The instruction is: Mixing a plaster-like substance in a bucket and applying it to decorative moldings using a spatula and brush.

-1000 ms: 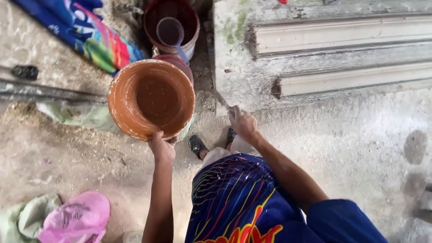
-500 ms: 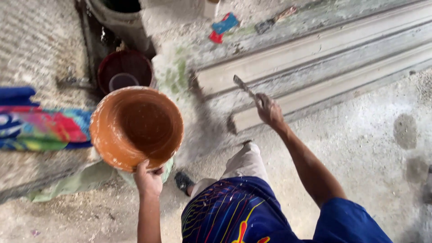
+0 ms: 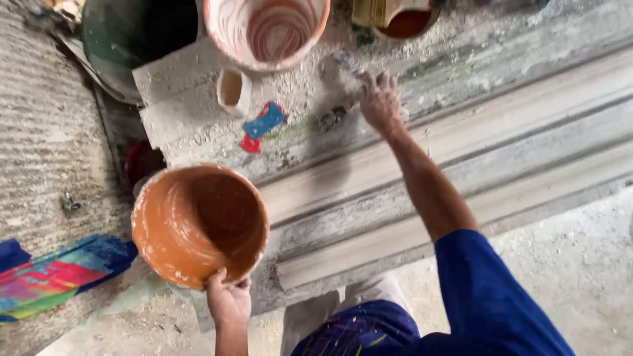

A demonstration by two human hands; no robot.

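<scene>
The left hand (image 3: 229,303) is closed on the near rim of an orange plastic bowl (image 3: 200,224), fingers curled over the edge, holding it tilted so its empty, white-smeared inside faces up toward the camera. The bowl is held just in front of the near edge of a long grey moulded slab (image 3: 461,165), a ribbed casting that runs across the scene from lower left to upper right.

The right hand (image 3: 378,100) reaches out across that slab to its far side, fingers bent and pressed down on the dusty surface. Something pale and blurred sits at its fingertips; whether the hand grips it cannot be told.

Beyond the slab, on a flat dusty board (image 3: 191,99), a small cream cup (image 3: 233,91) stands to the left of the right hand, with a blue and red scraper (image 3: 262,125) lying just nearer the slab. Farther back stands a large pale bucket with reddish swirls inside (image 3: 267,29), and a dark green tub (image 3: 138,39) to its left. To the left of the bowl, low down, lies a multicoloured cloth (image 3: 59,277). The person wears a blue sleeve (image 3: 491,296).
</scene>
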